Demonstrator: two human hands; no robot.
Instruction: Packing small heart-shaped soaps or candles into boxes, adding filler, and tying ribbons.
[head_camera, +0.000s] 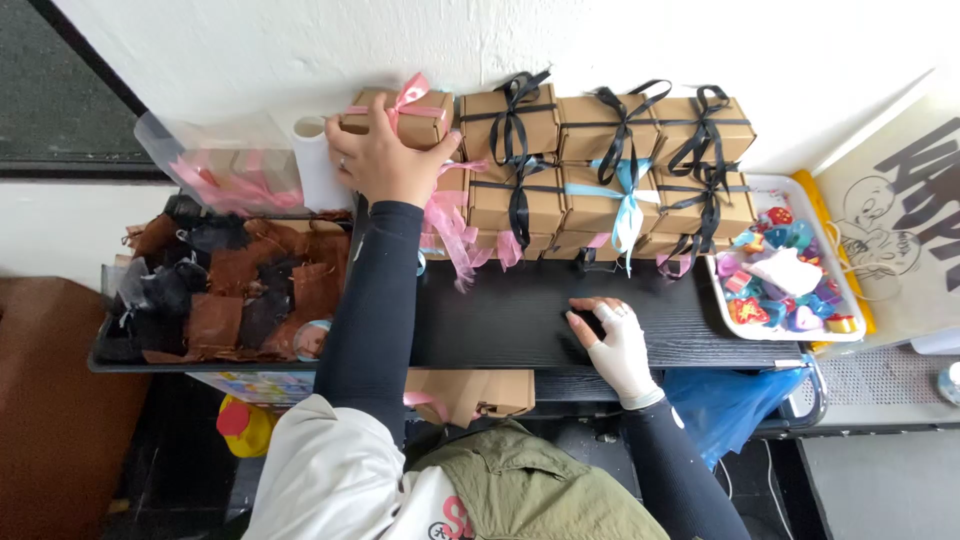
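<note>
My left hand (383, 155) reaches to the back of the black table (520, 320) and grips a small brown cardboard box tied with a pink ribbon (405, 112), at the left end of the top row of a stack against the wall. The stack of brown boxes (600, 170) carries black, light blue and pink ribbons. My right hand (612, 340), in a white glove, rests flat on the table's front edge and holds nothing.
A pile of brown and black organza pouches (225, 290) lies at the left. A clear bag of pink ribbons (225, 165) sits behind it. A white tray of colourful small items (785, 275) stands at the right. A brown box (470, 392) lies below the table edge.
</note>
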